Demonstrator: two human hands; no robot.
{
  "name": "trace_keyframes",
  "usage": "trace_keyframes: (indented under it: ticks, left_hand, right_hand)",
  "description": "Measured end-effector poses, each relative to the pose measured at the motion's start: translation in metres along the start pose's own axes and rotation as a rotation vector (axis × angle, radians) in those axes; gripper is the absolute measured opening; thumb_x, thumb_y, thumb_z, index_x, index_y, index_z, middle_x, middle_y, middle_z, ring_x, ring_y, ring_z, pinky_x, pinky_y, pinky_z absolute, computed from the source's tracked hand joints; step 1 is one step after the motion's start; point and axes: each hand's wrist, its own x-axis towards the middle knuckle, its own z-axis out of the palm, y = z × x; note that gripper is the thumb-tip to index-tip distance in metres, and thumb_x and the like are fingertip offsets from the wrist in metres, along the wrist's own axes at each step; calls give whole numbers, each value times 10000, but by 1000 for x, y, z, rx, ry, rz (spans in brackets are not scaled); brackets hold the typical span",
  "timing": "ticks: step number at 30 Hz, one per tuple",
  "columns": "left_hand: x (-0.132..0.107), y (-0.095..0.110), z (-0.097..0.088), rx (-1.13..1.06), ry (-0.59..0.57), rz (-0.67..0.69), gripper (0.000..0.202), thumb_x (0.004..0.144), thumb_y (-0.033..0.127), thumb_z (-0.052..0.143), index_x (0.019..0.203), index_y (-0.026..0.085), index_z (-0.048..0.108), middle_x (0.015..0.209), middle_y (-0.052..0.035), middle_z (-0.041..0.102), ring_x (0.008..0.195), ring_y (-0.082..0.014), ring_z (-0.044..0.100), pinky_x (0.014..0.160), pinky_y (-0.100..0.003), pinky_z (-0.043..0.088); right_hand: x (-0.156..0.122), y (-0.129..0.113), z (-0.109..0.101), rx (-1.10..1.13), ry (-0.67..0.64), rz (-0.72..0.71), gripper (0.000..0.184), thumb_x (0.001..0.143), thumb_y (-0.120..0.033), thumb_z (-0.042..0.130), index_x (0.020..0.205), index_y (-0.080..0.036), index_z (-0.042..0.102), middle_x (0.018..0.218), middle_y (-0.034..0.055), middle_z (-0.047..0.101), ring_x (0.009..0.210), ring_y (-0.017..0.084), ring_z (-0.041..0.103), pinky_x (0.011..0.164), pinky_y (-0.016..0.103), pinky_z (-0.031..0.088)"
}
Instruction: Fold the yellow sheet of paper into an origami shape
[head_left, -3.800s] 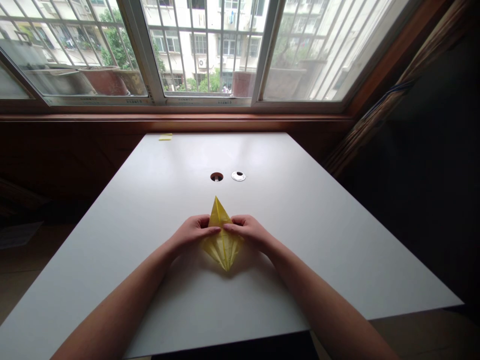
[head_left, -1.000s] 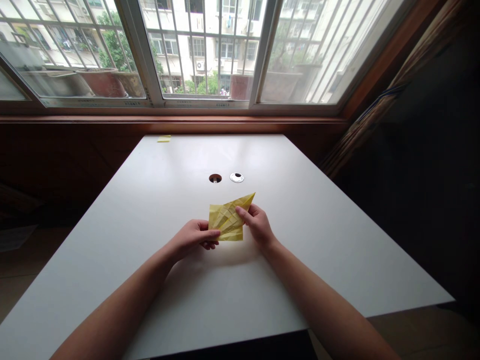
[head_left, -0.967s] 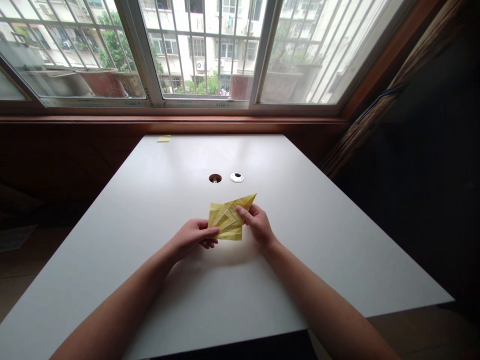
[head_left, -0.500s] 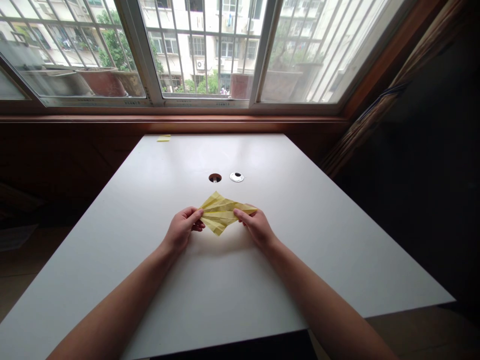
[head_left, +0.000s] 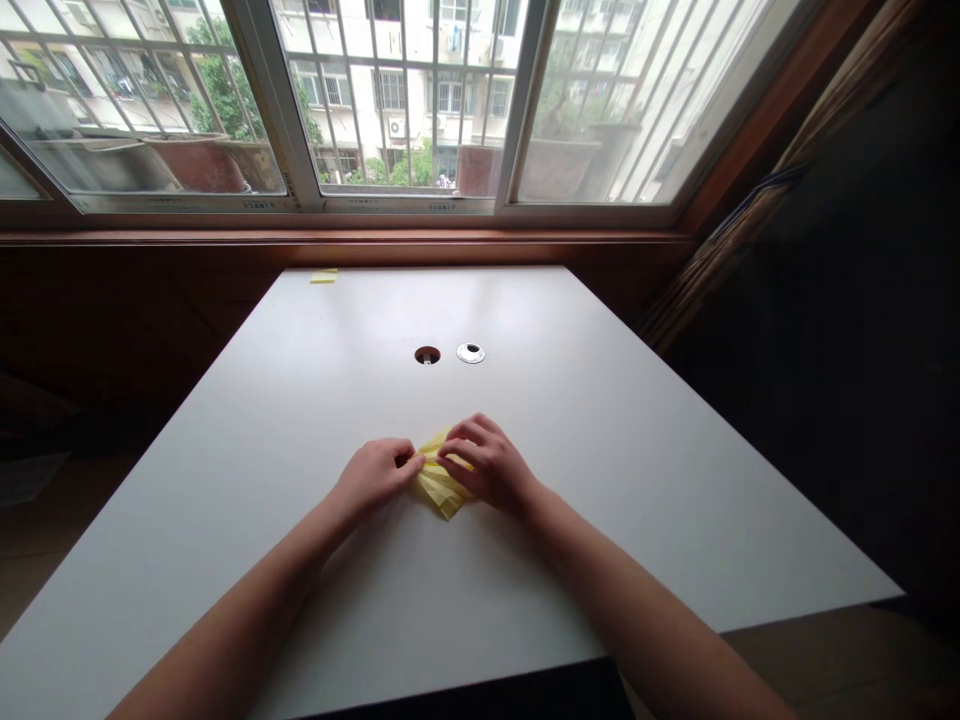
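A folded yellow paper (head_left: pixel 441 490) lies on the white table (head_left: pixel 600 450) in front of me, mostly covered by my hands. My left hand (head_left: pixel 375 475) is curled and pinches the paper's left edge between thumb and fingers. My right hand (head_left: pixel 484 465) rests on top of the paper with its fingers bent, pressing it down against the table. Only a small creased part of the paper shows between and below the two hands.
A round cable hole (head_left: pixel 427 355) and its loose white cap (head_left: pixel 470 352) sit beyond my hands. A small yellow slip (head_left: pixel 323 276) lies at the far left edge. A wooden sill and barred window (head_left: pixel 405 100) run behind the table; a curtain (head_left: pixel 720 250) hangs at right.
The paper was held up and spread between both hands; now it is down flat on the table, and my right hand has moved over it to press on it.
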Motion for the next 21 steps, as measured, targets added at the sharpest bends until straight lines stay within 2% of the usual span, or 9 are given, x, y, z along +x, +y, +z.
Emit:
trace_keyframes:
  ticks: [1,3,6,9,13,21]
  left_hand:
    - [0,-1,-1,51,21,36,310,875,427,526,677,195,581,695,-4,603,684,-170,544,622,-276,382]
    - [-1,-5,-3,102,68,104,250,872,419,552,757,204,607,778,-22,606,782,-195,548,693,-299,415]
    - [0,-18,-9,93,83,218,173,871,378,591,931,226,646,946,-46,603,934,-218,529,805,-331,444]
    - [4,-32,-13,86,44,373,168,891,361,596,987,248,674,1000,-51,593,958,-208,508,870,-344,443]
    - [7,-40,-13,66,-7,489,184,907,383,599,995,256,701,959,-57,613,919,-197,504,848,-332,454]
    - [6,-37,-9,38,-43,535,233,954,358,530,942,242,732,878,-73,627,855,-183,524,775,-297,452]
  right_hand:
    - [-1,1,4,32,-75,-53,73,879,-288,661,931,-244,689,949,56,649,897,219,517,840,375,494]
    - [-3,4,9,77,-152,-66,162,871,-307,677,1018,-241,682,1002,66,643,909,216,525,845,371,507]
    - [-6,7,11,111,-189,-9,259,857,-305,699,1105,-243,661,1075,77,626,966,223,530,890,388,507]
    - [-7,7,10,120,-196,22,293,844,-306,717,1124,-241,662,1079,80,626,981,225,523,903,390,506]
    - [-6,7,9,118,-207,35,261,844,-309,718,1097,-252,694,1062,71,635,983,223,515,906,376,504]
    - [-6,8,9,145,-185,30,138,882,-290,675,994,-303,754,982,53,643,908,204,525,824,340,514]
